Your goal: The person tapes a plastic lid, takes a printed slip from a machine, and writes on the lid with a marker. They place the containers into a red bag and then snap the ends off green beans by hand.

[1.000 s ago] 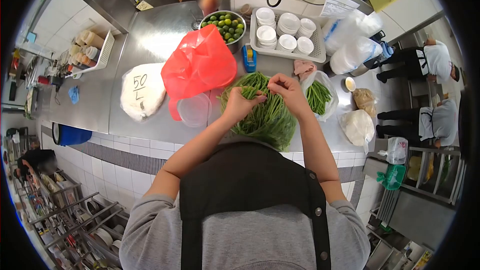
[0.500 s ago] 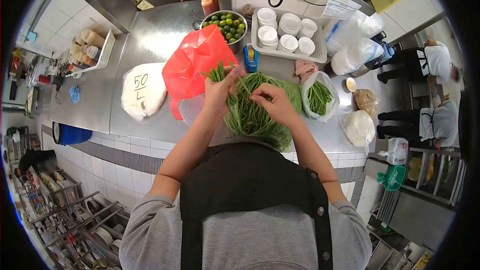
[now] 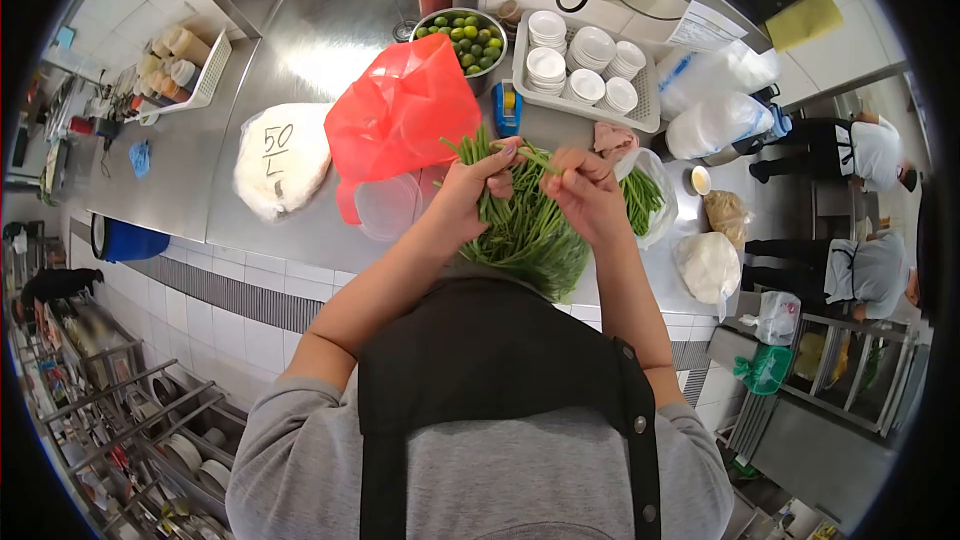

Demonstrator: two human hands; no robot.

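Observation:
My left hand (image 3: 468, 192) is closed round a bunch of green beans (image 3: 470, 147), over the left side of a large clear bag of green beans (image 3: 530, 240). To its right, my right hand (image 3: 588, 190) pinches the end of a bean in front of the bag's upper right part. Beside that hand, a smaller clear bag of beans (image 3: 640, 200) stands open. Left of my left hand are a red plastic bag (image 3: 405, 115) and a clear round container (image 3: 388, 206).
Behind the bags are a bowl of limes (image 3: 460, 43), a blue tape dispenser (image 3: 507, 110) and a crate of small white dishes (image 3: 585, 105). A white bag marked 50 (image 3: 283, 162) lies left. Two people (image 3: 862, 150) stand at the far right.
My right hand has risen and turned, coming closer to the fingers of my left hand. My left hand still holds its bunch. The whole view has shifted slightly.

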